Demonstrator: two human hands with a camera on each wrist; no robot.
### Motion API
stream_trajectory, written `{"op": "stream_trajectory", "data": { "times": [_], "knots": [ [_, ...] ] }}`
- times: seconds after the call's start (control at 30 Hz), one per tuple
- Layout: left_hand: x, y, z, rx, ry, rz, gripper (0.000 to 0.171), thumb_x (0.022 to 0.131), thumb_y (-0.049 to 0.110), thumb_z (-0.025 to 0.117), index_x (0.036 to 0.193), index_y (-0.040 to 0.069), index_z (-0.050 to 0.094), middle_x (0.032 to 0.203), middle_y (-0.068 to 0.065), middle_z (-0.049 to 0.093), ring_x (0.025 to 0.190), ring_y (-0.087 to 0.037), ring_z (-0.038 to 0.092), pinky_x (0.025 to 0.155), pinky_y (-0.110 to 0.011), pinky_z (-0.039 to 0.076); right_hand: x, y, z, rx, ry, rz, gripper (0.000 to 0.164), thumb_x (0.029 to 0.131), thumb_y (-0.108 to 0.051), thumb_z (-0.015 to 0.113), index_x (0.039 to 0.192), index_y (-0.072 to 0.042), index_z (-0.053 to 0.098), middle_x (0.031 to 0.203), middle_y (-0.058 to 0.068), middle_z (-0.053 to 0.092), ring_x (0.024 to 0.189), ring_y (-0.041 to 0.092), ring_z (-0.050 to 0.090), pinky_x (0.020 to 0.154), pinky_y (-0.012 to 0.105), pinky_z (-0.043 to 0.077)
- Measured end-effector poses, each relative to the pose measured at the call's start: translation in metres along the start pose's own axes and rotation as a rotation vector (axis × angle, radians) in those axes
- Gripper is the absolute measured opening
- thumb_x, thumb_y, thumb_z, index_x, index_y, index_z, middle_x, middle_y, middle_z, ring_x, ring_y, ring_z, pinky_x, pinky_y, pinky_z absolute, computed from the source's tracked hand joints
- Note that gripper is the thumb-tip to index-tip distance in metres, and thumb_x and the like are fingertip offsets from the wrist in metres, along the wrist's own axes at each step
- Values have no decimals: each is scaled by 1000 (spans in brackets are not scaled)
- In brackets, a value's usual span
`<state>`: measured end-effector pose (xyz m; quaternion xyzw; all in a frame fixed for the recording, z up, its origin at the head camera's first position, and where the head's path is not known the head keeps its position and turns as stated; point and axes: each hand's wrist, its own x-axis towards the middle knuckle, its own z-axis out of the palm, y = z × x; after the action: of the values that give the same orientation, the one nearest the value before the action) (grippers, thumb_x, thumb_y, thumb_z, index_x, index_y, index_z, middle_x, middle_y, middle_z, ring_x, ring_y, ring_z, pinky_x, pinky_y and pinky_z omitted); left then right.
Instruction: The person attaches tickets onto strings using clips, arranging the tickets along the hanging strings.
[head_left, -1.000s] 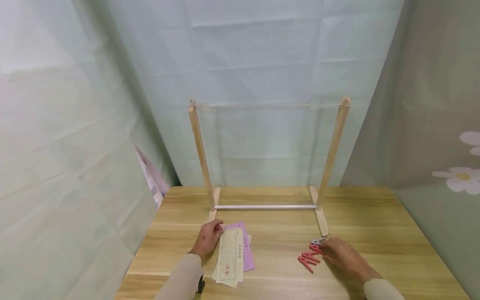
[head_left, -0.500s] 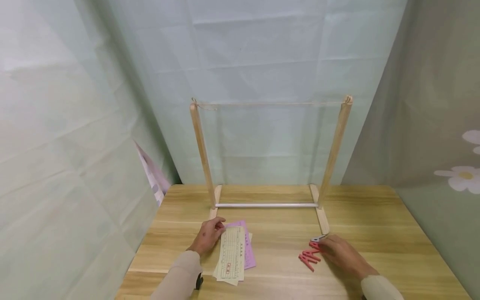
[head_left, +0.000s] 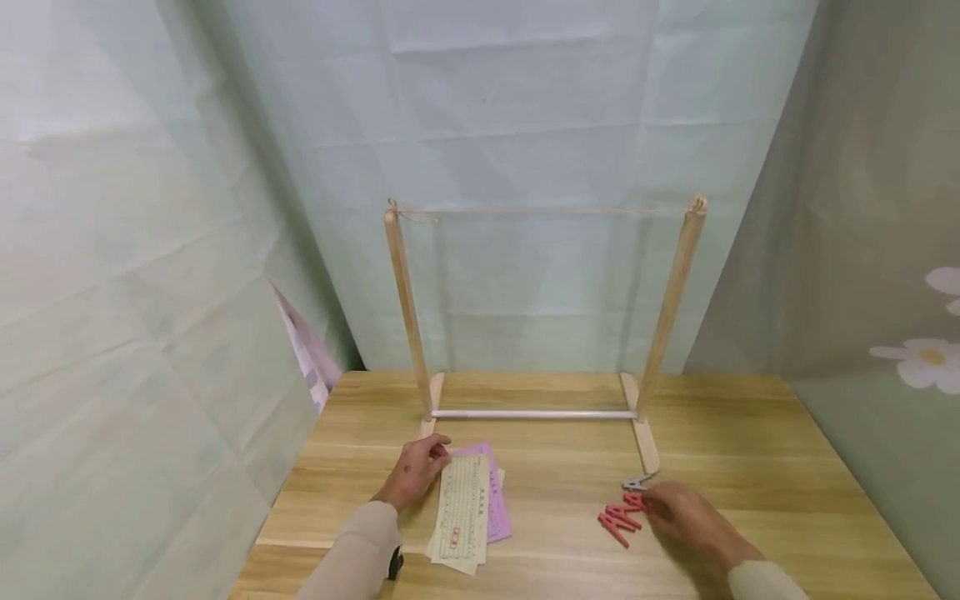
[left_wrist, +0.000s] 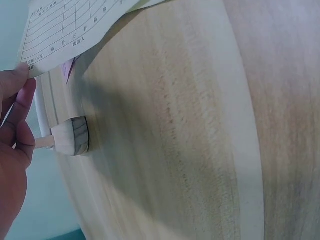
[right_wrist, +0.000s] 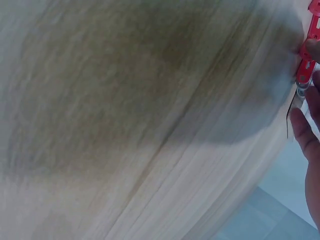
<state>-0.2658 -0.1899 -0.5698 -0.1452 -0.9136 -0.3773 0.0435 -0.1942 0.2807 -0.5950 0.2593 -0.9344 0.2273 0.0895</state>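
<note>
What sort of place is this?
Probably a makeshift, partitioned-off tabletop work station: creased pale-green sheeting hangs behind and to the left of a striped wood-grain table, on which stands a two-post wooden frame.

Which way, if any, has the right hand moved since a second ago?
Yes: the right hand shifted slightly down the frame, away from the rack's right foot.
</note>
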Motion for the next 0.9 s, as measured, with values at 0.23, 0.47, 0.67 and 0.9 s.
{"op": "stream_trajectory", "data": {
  "times": [0.23, 0.47, 0.67, 0.9],
  "knots": [
    [-1, 2, -5, -17, -35, -43, 26, 90, -1, 71, 115, -1, 67, 89, 2, 65, 85, -13, 60, 75, -31, 53, -4, 2, 5, -84, 113, -102, 31, 68, -10, 88, 95, -15, 74, 95, -9, 62, 85, 8, 57, 73, 33, 54],
    [2, 7, -11, -14, -21, 15, 25, 88, -1, 73, 113, -1, 68, 88, 4, 66, 85, -12, 61, 76, -30, 53, -2, 6, 4, -68, 109, -89, 36, 65, -8, 88, 97, -13, 73, 95, -9, 62, 85, 9, 57, 73, 35, 54],
    [4, 8, -16, -42, -11, 63, 25, 87, -3, 74, 112, -2, 69, 87, 4, 67, 85, -15, 65, 75, -28, 53, -2, 7, 1, -40, 36, -62, 37, 67, -8, 87, 101, -11, 73, 91, -9, 59, 79, 5, 53, 66, 31, 51],
    [7, 17, -28, -91, -45, 109, 19, 87, 0, 75, 105, 1, 71, 88, -1, 71, 83, -16, 68, 72, -27, 55, 1, 0, -11, 42, -69, 53, 31, 79, -13, 82, 108, -16, 72, 97, -12, 60, 85, 6, 59, 73, 33, 55]
  ]
}}
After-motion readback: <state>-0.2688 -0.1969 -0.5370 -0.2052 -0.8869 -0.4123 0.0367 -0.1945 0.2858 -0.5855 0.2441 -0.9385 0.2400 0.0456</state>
